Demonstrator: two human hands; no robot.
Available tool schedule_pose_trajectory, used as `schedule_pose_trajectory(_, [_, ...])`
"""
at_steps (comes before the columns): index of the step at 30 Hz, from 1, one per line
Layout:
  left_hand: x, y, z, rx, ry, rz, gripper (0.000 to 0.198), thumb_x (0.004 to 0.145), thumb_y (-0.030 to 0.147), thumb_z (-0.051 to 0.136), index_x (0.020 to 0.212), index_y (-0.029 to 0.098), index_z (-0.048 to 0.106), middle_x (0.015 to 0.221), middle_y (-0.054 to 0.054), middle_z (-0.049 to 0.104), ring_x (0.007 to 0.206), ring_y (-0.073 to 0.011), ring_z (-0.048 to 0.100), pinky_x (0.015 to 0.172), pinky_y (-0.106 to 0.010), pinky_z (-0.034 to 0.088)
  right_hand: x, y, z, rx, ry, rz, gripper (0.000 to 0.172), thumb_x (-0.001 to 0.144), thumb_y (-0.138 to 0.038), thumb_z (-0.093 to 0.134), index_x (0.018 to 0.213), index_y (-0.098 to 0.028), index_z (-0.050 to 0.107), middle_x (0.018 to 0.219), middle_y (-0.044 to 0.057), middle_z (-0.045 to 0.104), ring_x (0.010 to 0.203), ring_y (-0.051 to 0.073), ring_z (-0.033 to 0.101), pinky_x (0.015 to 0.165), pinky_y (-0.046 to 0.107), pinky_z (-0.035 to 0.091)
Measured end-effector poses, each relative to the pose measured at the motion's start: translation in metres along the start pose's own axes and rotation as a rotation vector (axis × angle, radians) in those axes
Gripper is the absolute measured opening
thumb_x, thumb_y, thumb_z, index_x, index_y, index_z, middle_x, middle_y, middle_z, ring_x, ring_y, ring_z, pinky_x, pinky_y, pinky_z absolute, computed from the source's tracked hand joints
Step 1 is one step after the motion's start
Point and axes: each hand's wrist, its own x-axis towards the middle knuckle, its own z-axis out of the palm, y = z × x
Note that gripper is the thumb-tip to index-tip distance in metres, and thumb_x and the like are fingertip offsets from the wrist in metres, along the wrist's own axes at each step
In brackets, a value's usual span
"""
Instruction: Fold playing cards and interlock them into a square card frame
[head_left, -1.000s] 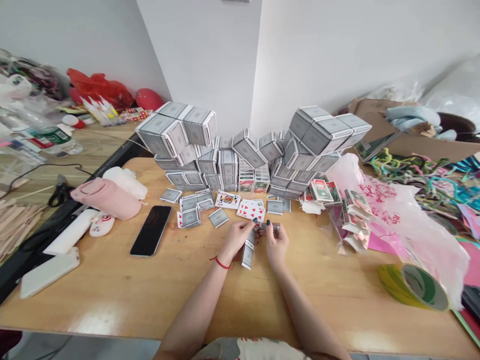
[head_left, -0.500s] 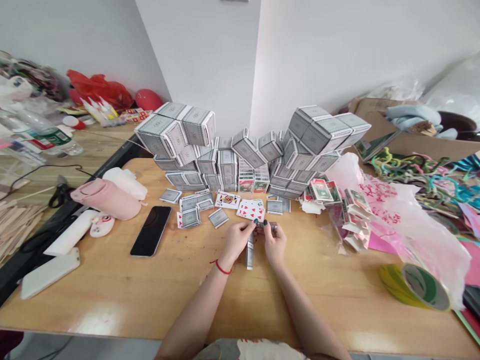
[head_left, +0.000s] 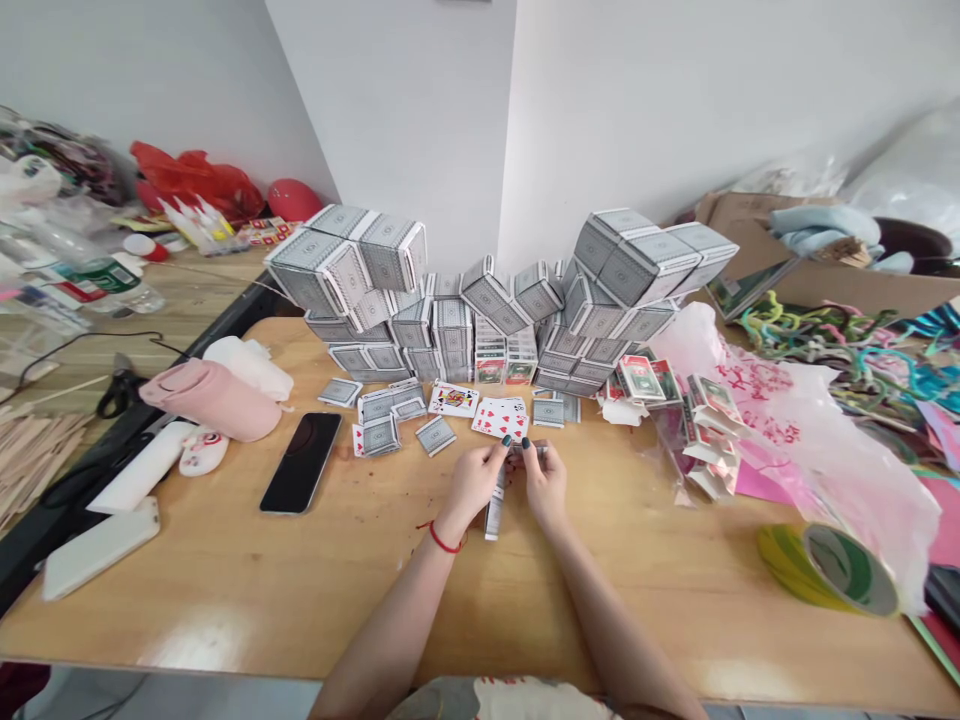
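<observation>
Low over the middle of the table, my left hand (head_left: 480,478) and my right hand (head_left: 545,482) pinch grey-patterned playing cards between thumbs and fingers. One folded card strip (head_left: 494,510) hangs or stands below them, pointing toward me; the rest of what I hold is mostly hidden by my fingers. Just beyond my fingertips lie face-up heart cards (head_left: 501,416). A face-up picture card (head_left: 454,399) lies to their left, with a folded card (head_left: 436,436) and a loose pile of folded cards (head_left: 381,436) farther left. More folded cards (head_left: 549,411) lie beyond my right hand.
Blocks folded from cards (head_left: 345,260) stand stacked at the back, with another stack (head_left: 637,260) on the right. Card boxes (head_left: 641,378), a pink-printed plastic bag (head_left: 780,400) and a tape roll (head_left: 829,568) lie right. A black phone (head_left: 301,463) and pink roll (head_left: 210,398) lie left.
Both hands stay together on the cards with only slight finger movement. The hanging card strip has tilted a little, its lower end shifting left. The view has moved slightly.
</observation>
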Motion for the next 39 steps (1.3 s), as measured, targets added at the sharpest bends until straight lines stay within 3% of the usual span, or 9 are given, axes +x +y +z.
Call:
schedule_pose_trajectory(8, [0.003, -0.004, -0.004, -0.106, -0.127, -0.076, 0.046, 0.077, 0.053, 0.041, 0.067, 0.011, 0.059, 0.06, -0.004, 0.059, 0.053, -0.0123, 0.05, 0.048, -0.022, 0.038, 0.001, 0.001, 0.001, -0.019, -0.04, 0.044, 0.031, 0.074, -0.047, 0.054, 0.063, -0.019, 0.047, 0.055, -0.003, 0.053, 0.048, 0.011, 0.051, 0.045, 0.024, 0.046])
schedule_pose_trajectory(12, [-0.001, 0.001, -0.002, -0.278, -0.206, -0.038, 0.034, 0.073, 0.039, 0.053, 0.094, 0.013, 0.061, 0.081, -0.007, 0.063, 0.07, -0.0148, 0.054, 0.06, -0.024, 0.044, 0.005, 0.005, -0.002, -0.043, 0.013, 0.036, 0.034, 0.074, -0.051, 0.051, 0.067, -0.018, 0.051, 0.057, -0.001, 0.057, 0.052, 0.013, 0.053, 0.049, 0.025, 0.046])
schedule_pose_trajectory(16, [-0.008, 0.0, 0.002, -0.379, -0.194, -0.062, 0.04, 0.072, 0.023, 0.054, 0.111, 0.017, 0.055, 0.096, -0.008, 0.061, 0.078, -0.0161, 0.056, 0.064, -0.026, 0.047, 0.005, 0.009, -0.005, -0.048, 0.061, 0.007, 0.036, 0.077, -0.052, 0.048, 0.075, -0.016, 0.055, 0.066, 0.003, 0.062, 0.06, 0.015, 0.057, 0.057, 0.027, 0.048])
schedule_pose_trajectory(23, [-0.008, -0.004, -0.001, -0.151, -0.099, 0.036, 0.022, 0.073, 0.027, 0.049, 0.084, 0.013, 0.062, 0.068, -0.004, 0.06, 0.062, -0.0147, 0.053, 0.058, -0.024, 0.044, 0.0, 0.007, -0.002, -0.074, 0.035, -0.053, 0.028, 0.08, -0.045, 0.047, 0.079, -0.018, 0.053, 0.071, 0.002, 0.062, 0.063, 0.014, 0.058, 0.061, 0.027, 0.047])
schedule_pose_trajectory(28, [-0.011, -0.002, -0.005, -0.056, -0.129, 0.097, 0.018, 0.074, 0.027, 0.047, 0.072, 0.014, 0.06, 0.061, -0.003, 0.058, 0.056, -0.0132, 0.05, 0.055, -0.023, 0.04, 0.0, 0.005, -0.001, -0.056, 0.019, -0.02, 0.03, 0.078, -0.049, 0.048, 0.076, -0.019, 0.05, 0.065, 0.0, 0.061, 0.058, 0.014, 0.058, 0.054, 0.026, 0.047])
schedule_pose_trajectory(39, [-0.015, 0.002, -0.01, -0.043, -0.129, 0.104, 0.018, 0.074, 0.029, 0.047, 0.071, 0.016, 0.059, 0.061, -0.003, 0.058, 0.056, -0.0137, 0.049, 0.054, -0.023, 0.037, 0.0, 0.004, 0.0, -0.129, -0.001, -0.026, 0.03, 0.077, -0.049, 0.048, 0.071, -0.02, 0.05, 0.057, -0.001, 0.057, 0.054, 0.014, 0.054, 0.051, 0.025, 0.045])
